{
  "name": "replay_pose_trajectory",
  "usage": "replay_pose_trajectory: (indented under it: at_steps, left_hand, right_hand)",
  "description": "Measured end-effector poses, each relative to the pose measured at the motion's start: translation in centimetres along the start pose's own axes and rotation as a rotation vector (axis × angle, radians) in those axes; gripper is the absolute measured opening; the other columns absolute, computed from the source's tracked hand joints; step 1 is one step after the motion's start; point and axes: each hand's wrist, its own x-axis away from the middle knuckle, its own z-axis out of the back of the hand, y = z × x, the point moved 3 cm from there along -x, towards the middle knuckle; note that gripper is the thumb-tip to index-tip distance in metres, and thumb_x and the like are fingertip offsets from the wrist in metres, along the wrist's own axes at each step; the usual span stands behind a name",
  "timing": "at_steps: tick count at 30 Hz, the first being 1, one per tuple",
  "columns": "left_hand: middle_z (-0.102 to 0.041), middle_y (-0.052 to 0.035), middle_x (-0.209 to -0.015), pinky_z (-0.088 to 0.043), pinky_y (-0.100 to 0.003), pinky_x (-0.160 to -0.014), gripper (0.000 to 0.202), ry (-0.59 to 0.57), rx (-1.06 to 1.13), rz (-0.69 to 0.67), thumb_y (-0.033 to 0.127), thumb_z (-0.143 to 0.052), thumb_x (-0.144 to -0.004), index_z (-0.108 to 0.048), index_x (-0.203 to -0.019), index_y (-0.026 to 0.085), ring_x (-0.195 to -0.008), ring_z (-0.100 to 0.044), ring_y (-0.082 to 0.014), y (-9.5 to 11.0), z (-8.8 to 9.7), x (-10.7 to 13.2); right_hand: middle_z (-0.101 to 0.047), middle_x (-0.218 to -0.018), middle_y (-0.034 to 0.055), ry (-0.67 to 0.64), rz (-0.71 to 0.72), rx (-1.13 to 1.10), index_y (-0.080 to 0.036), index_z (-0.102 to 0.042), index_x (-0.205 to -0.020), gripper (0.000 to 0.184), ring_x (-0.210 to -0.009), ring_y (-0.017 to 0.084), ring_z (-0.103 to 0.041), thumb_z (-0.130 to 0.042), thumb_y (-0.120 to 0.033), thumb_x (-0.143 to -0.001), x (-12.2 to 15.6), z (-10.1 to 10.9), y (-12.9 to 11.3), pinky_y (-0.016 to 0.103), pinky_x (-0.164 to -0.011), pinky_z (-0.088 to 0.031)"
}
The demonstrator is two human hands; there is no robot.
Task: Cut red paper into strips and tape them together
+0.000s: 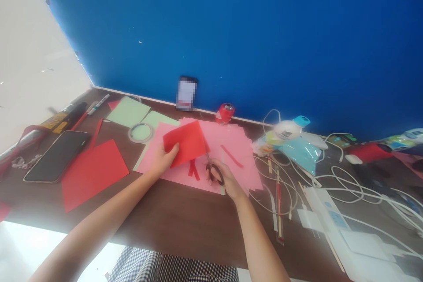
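My left hand grips a sheet of red paper by its lower left edge, thumb on top, above a spread of pink paper sheets. A pair of scissors is in my right hand, fingers in the dark handles. Its blades meet the right edge of the red paper, where a narrow strip hangs along the side. Cut red strips lie on the pink sheets below, and another red strip rests to the right. The blade tips are partly hidden.
On the left lie a phone, a second red sheet, green paper and a tape roll. A red container stands behind. White cables, a power strip and a bottle crowd the right. Another phone leans on the blue wall.
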Motion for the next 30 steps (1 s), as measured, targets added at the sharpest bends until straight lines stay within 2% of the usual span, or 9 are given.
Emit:
replay_pose_trajectory:
  at_steps: [8, 13, 30]
  left_hand:
    - [-0.065, -0.0069, -0.105, -0.051, -0.032, -0.078, 0.032, -0.004, 0.006, 0.004, 0.037, -0.050, -0.078, -0.059, -0.102, 0.018, -0.097, -0.060, -0.0233, 0.14, 0.09, -0.03]
    - [-0.065, -0.0060, -0.104, -0.051, -0.030, -0.077, 0.032, -0.013, 0.019, 0.009, 0.037, -0.050, -0.078, -0.059, -0.103, 0.018, -0.096, -0.061, -0.0226, -0.07, 0.07, -0.06]
    - [-0.065, -0.0057, -0.104, -0.051, -0.031, -0.077, 0.033, 0.011, -0.026, 0.009, 0.037, -0.050, -0.078, -0.058, -0.104, 0.019, -0.097, -0.061, -0.0232, 0.11, 0.22, -0.16]
  right_hand:
    - [-0.053, -0.063, -0.0008, -0.009, 0.009, 0.012, -0.020, -0.053, -0.089, 0.035, -0.054, 0.013, -0.049, -0.052, -0.052, -0.075, 0.00, 0.15, 0.13, 0.025, -0.049, -0.035]
    - [-0.052, -0.063, -0.0014, -0.025, 0.049, 0.001, -0.020, -0.051, -0.090, 0.029, -0.054, 0.013, -0.049, -0.050, -0.046, -0.079, 0.07, 0.18, 0.11, 0.024, -0.050, -0.035]
    - [-0.049, -0.057, -0.0024, 0.008, 0.022, 0.001, -0.019, -0.054, -0.087, 0.032, -0.051, 0.012, -0.048, -0.054, -0.049, -0.075, -0.01, 0.18, 0.01, 0.025, -0.048, -0.038]
